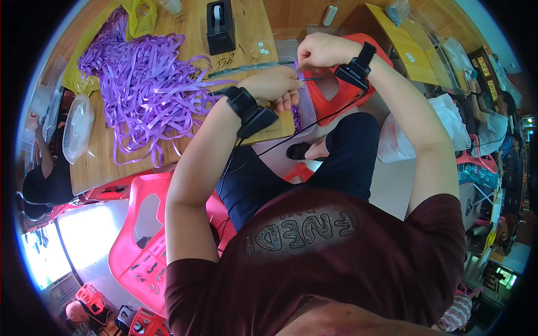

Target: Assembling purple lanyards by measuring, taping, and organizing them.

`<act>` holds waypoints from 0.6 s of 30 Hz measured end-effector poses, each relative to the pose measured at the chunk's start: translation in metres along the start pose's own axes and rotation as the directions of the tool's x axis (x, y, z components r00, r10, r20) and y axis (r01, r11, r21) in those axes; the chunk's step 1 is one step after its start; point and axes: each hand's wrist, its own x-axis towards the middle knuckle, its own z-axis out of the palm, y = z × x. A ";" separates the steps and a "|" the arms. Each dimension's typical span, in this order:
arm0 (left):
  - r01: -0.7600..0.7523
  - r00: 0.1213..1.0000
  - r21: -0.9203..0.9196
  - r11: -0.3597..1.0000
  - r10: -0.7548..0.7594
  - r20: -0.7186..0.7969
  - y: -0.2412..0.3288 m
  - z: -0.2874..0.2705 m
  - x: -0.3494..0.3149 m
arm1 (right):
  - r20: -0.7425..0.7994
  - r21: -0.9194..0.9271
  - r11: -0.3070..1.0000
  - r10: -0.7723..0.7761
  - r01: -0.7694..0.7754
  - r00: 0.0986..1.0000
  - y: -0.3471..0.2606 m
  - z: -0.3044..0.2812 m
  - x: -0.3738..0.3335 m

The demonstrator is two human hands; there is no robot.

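A short piece of purple ribbon (301, 74) sits pinched between the two hands, just past the near edge of the tabletop (185, 33) and above a red plastic stool (328, 98). The left hand (274, 84) is curled shut, its fingers folded around the ribbon's lower part. The right hand (320, 51) is closed too, thumb and fingertips pressed on the ribbon's top end; the two hands nearly touch. A thin dark tool (311, 79), like a needle or pin, pokes out sideways between them, though which hand holds it cannot be told. Below the left hand hangs a small twisted purple curl (295, 117).

Each wrist carries a black strapped device: the left wrist band (250, 112) and the right wrist band (355, 68), with a thin black cable trailing down toward the lap.

On the tabletop, to the left of the hands, lies a big loose heap of purple ribbon strips (143, 84), some strands reaching toward the left hand. A black tape dispenser (219, 27) stands at the far side, a yellow plastic bag (140, 17) beside the heap, and a clear plastic container (77, 126) at the left edge. A pink plastic chair (147, 246) stands lower left. Another person (42, 179) sits at the far left.
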 end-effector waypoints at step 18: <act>-0.006 1.000 0.053 0.999 0.006 -0.004 0.003 -0.001 -0.003 | -0.125 -0.390 0.848 -0.435 0.359 0.892 0.005 0.028 0.000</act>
